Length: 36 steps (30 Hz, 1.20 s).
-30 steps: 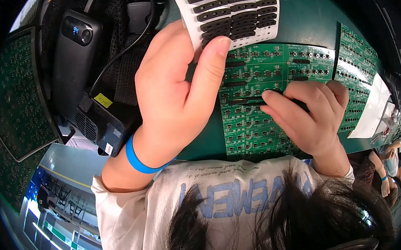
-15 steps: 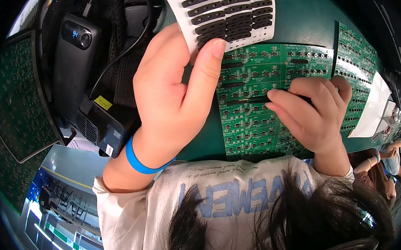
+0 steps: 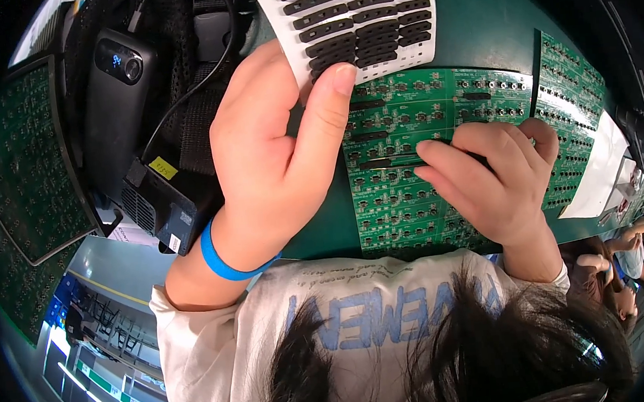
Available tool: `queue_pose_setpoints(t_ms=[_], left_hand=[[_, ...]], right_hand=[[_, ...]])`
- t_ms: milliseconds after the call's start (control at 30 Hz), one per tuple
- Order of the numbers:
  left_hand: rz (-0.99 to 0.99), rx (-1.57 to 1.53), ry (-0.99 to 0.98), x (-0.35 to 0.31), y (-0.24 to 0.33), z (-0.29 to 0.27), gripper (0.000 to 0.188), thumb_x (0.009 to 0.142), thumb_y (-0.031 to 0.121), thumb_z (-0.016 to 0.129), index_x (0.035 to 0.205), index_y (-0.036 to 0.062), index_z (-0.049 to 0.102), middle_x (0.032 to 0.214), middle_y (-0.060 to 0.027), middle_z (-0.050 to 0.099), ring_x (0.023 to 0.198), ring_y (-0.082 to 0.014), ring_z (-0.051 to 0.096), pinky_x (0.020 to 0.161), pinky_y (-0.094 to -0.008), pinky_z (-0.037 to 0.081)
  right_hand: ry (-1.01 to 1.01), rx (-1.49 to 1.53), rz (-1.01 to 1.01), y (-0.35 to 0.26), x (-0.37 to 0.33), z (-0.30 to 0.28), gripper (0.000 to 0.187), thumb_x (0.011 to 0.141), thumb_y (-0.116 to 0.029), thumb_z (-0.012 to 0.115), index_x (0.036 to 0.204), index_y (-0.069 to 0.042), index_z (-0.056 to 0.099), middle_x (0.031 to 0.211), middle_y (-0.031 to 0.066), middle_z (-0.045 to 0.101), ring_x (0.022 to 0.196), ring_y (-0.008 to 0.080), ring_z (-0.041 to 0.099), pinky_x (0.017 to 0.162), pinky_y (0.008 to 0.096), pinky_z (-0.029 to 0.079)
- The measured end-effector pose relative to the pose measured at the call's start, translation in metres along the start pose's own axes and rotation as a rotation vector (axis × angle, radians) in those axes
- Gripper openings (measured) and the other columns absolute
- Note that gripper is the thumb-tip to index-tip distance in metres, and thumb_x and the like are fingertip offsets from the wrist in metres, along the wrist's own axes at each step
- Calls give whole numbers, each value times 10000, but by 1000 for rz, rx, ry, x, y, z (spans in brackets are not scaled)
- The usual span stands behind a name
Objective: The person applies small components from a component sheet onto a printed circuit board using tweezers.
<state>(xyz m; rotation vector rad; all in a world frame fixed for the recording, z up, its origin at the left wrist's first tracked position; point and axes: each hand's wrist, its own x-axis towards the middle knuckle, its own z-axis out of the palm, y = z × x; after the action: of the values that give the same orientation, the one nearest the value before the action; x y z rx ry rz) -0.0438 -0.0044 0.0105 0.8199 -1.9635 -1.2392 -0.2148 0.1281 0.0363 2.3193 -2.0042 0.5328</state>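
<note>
My left hand [image 3: 274,159] pinched the white backing sheet of black rubber strips [image 3: 358,19] above the green printed circuit panel [image 3: 421,119]; my right hand [image 3: 492,178] pressed curled fingertips onto that panel.

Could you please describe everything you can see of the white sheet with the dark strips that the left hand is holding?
The white backing sheet with rows of dark grey oblong strips looks like thin, flexible paper or film. Its strips run in several neat rows in side-by-side columns, and the top runs out of view. The left hand pinches its lower edge, thumb on the face, holding it over the dark green table, just above the green circuit board panel. The right hand rests on that panel, apart from the sheet.
</note>
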Motion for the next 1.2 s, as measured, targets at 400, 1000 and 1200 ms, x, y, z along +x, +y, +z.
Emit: queue_pose_setpoints(t_ms=[400,1000,1200], left_hand=[[1,-7,8,-1,0,-1,180,868,74,623,1022,-18,640,947,-128,649,807,-227,591,733,-293,462],[-15,-19,-10,-1,1,-1,173,870,80,624,1013,-15,643,934,-125,649,790,-225,592,725,-287,462],[-17,1,9,-1,1,0,169,870,74,621,1012,-16,642,935,-128,649,791,-225,592,726,-291,462]], right_hand=[[16,-30,-15,-2,2,-2,210,645,-217,670,848,-256,633,821,-78,543,647,87,534,723,311,340],[0,-45,-7,4,0,-3,205,632,-218,685,822,-272,631,809,-81,537,667,88,550,765,323,339],[-2,-4,-15,10,0,-4,188,659,-262,713,832,-249,640,807,-77,543,671,103,551,751,324,343]])
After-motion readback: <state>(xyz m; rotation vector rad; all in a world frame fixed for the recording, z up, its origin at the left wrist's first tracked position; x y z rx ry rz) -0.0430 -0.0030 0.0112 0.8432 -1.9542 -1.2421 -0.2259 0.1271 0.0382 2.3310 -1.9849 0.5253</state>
